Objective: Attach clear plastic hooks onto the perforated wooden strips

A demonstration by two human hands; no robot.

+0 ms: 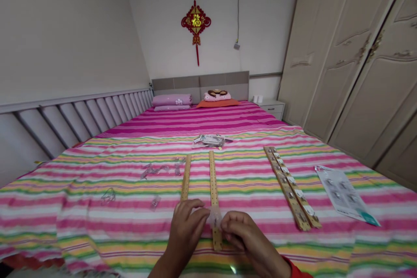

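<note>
A: Straight ahead?
B: 12 o'clock, white wall (156, 30), red knot ornament (196, 21) hung on it, cord (238, 4) running down to a small gray plug (236, 46) to its right.
A: Bed?
B: Bed (208, 121) runs toward 12, pink striped sheet, gray headboard (200, 82), pillows (172, 100) against it.
A: Sides?
B: 1 o'clock, white nightstand (273, 108) with a drawer. 2 to 3 o'clock, cream wardrobe (355, 61), carved doors. 9 to 10 o'clock, slatted gray panel (74, 121) along the left wall (65, 30).
A: Light?
B: Soft, even.
</note>
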